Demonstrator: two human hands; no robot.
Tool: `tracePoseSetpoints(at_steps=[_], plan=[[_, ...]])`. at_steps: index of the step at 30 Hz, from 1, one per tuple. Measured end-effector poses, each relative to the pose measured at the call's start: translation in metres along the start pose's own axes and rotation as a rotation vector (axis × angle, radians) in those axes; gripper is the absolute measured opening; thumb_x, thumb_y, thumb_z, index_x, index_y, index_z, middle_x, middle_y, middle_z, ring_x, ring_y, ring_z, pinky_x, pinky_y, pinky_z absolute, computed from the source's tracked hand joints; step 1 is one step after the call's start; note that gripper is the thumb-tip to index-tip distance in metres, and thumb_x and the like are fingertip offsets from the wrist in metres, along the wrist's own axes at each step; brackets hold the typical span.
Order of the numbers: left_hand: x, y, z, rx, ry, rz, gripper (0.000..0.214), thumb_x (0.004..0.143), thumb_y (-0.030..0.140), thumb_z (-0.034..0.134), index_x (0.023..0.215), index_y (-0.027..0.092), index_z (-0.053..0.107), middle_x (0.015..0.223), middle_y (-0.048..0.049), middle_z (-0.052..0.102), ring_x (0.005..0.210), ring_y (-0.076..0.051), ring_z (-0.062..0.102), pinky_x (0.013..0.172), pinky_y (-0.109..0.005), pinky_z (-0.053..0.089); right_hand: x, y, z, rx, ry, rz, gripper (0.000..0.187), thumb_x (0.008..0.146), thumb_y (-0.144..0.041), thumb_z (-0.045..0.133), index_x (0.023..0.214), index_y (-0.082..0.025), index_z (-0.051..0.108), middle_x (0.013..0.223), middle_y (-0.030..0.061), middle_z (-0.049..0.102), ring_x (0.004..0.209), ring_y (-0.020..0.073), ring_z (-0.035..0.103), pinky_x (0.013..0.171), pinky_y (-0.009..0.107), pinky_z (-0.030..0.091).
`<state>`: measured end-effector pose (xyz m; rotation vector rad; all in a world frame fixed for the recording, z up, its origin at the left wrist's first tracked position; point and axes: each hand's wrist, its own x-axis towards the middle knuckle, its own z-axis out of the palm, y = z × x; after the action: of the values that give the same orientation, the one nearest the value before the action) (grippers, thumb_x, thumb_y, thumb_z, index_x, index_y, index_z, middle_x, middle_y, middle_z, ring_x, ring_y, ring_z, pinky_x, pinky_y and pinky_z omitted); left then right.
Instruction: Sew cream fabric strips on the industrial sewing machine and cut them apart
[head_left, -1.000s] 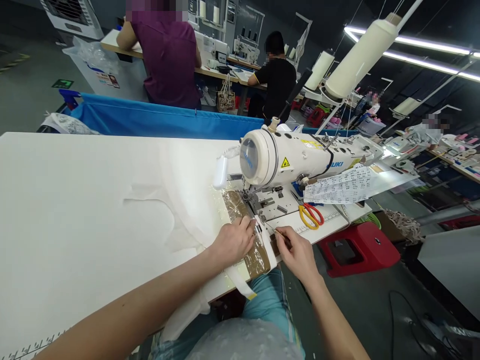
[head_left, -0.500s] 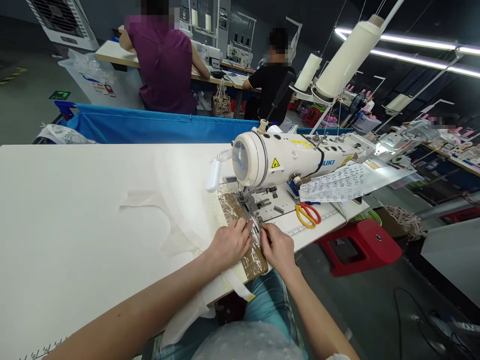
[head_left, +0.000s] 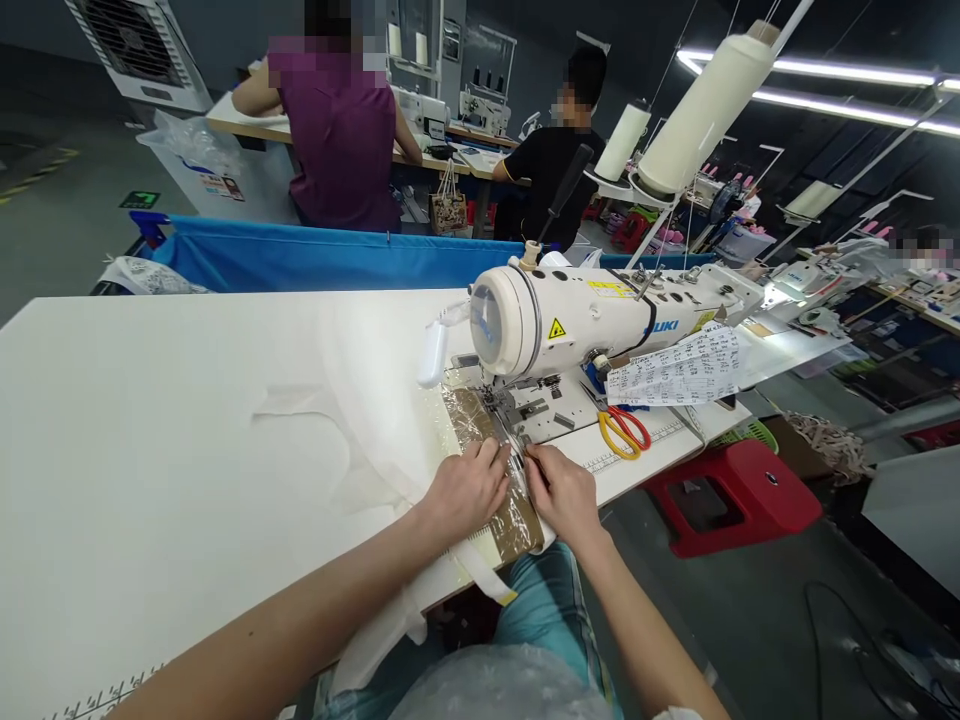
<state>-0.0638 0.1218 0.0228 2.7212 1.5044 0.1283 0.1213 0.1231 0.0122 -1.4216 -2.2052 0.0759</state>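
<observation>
A white sewing machine stands on a white table. White fabric lies spread to its left and runs toward the needle. My left hand rests on the fabric just in front of the presser foot, fingers curled down on the cloth. My right hand sits close beside it, fingers pinched on a narrow white strip at the fabric's edge. Both hands lie over a brown taped patch on the table.
Yellow and red scissors and a printed paper lie right of the needle. Large thread cones hang above. A red stool stands at the right. A blue bin and two seated people are beyond the table.
My right hand has moved left from the table's front edge to the strip beside my left hand. My left hand has stayed on the fabric.
</observation>
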Motion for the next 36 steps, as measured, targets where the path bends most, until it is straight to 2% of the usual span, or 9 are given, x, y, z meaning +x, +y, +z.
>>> tracePoseSetpoints(at_steps=[5,11,15,22,25,29,32,34,36], plan=[[0.000,0.001,-0.003,-0.012,-0.020,0.010,0.047,0.104,0.032,0.038,0.143,0.007,0.047,0.115,-0.0169,0.059,0.101,-0.029,0.061,0.063,-0.035,0.056,-0.002,0.003,-0.005,0.010,-0.033,-0.018,0.031,0.105,-0.030,0.037,0.107,-0.021,0.066,0.100,0.0067,0.075,0.087,0.0197,0.070,0.072,0.027,0.047],[0.000,0.000,-0.004,-0.026,-0.010,-0.004,0.045,0.104,0.032,0.037,0.140,0.008,0.050,0.114,-0.0158,0.059,0.101,-0.028,0.060,0.064,-0.034,0.056,0.017,-0.001,0.009,-0.082,-0.081,-0.011,0.028,0.103,-0.026,0.040,0.110,-0.019,0.066,0.104,0.0077,0.075,0.087,0.0205,0.070,0.070,0.027,0.046],[-0.001,-0.001,-0.002,-0.015,-0.004,0.008,0.047,0.104,0.032,0.037,0.141,0.007,0.048,0.114,-0.0155,0.058,0.099,-0.027,0.060,0.062,-0.034,0.054,0.017,-0.001,0.010,-0.088,-0.051,-0.010,0.028,0.104,-0.028,0.041,0.114,-0.020,0.065,0.107,0.0067,0.075,0.089,0.0198,0.070,0.070,0.026,0.046],[-0.001,-0.001,-0.001,-0.005,-0.001,0.004,0.044,0.104,0.032,0.036,0.135,0.007,0.054,0.113,-0.0157,0.059,0.099,-0.028,0.060,0.061,-0.035,0.055,0.016,-0.010,0.004,-0.133,-0.027,-0.030,0.026,0.103,-0.025,0.042,0.104,-0.019,0.067,0.096,0.0063,0.075,0.076,0.0198,0.070,0.060,0.027,0.044],[0.000,-0.001,-0.002,-0.008,-0.014,-0.001,0.047,0.104,0.032,0.036,0.141,0.007,0.050,0.115,-0.0158,0.059,0.100,-0.028,0.060,0.060,-0.035,0.056,-0.001,-0.002,-0.008,0.021,0.019,-0.037,0.024,0.102,-0.027,0.044,0.103,-0.020,0.066,0.094,0.0055,0.076,0.078,0.0188,0.071,0.065,0.026,0.048],[0.000,-0.001,-0.003,-0.012,-0.041,0.002,0.048,0.104,0.033,0.037,0.142,0.006,0.049,0.119,-0.0163,0.059,0.101,-0.027,0.061,0.060,-0.033,0.055,-0.015,0.028,-0.024,0.143,0.158,0.090,0.022,0.100,-0.033,0.049,0.108,-0.020,0.066,0.091,0.0048,0.075,0.074,0.0177,0.070,0.066,0.026,0.051],[0.000,-0.002,-0.003,-0.010,-0.052,-0.002,0.048,0.104,0.033,0.036,0.142,0.006,0.049,0.118,-0.0165,0.059,0.101,-0.027,0.061,0.061,-0.032,0.055,0.006,0.046,-0.023,-0.015,0.187,0.149,0.029,0.099,-0.030,0.045,0.117,-0.019,0.065,0.105,0.0090,0.075,0.090,0.0230,0.071,0.072,0.030,0.051],[0.000,-0.003,-0.003,-0.002,-0.051,-0.005,0.048,0.105,0.033,0.036,0.143,0.007,0.049,0.117,-0.0164,0.059,0.100,-0.027,0.062,0.062,-0.032,0.055,0.031,0.051,-0.018,-0.126,0.113,0.156,0.034,0.099,-0.025,0.041,0.123,-0.017,0.064,0.116,0.0112,0.072,0.101,0.0257,0.068,0.074,0.032,0.050],[0.000,-0.004,-0.003,0.005,-0.042,-0.003,0.048,0.105,0.032,0.035,0.143,0.008,0.049,0.116,-0.0163,0.060,0.099,-0.026,0.062,0.062,-0.032,0.055,0.056,0.053,-0.010,-0.233,0.012,0.168,0.036,0.099,-0.022,0.040,0.127,-0.017,0.063,0.115,0.0119,0.071,0.102,0.0260,0.066,0.071,0.031,0.048]])
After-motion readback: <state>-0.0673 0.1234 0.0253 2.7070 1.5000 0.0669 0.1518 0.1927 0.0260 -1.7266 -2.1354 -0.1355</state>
